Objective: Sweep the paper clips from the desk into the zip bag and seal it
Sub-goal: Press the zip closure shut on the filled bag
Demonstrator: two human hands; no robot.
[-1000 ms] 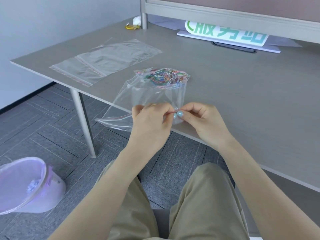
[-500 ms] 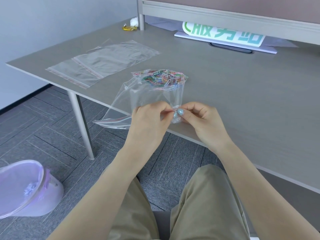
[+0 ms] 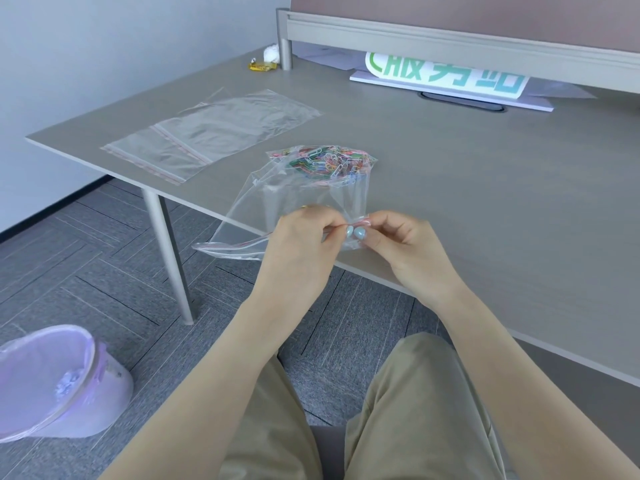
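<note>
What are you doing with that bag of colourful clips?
A person sits at a grey desk closing a clear zip bag. The coloured paper clips are already inside, heaped at the far end that rests on the desk. The left hand and right hand pinch the bag's zip edge at its right end. The rest of the mouth, hanging off the desk edge to the left, looks unsealed. A second, empty zip bag lies flat further left.

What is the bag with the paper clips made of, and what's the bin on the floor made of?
The zip bag looks like thin, clear, glossy plastic film: you see the desk through it, and it crinkles. The bin seems to be pale purple hard plastic, smooth, with a thin plastic liner.
</note>
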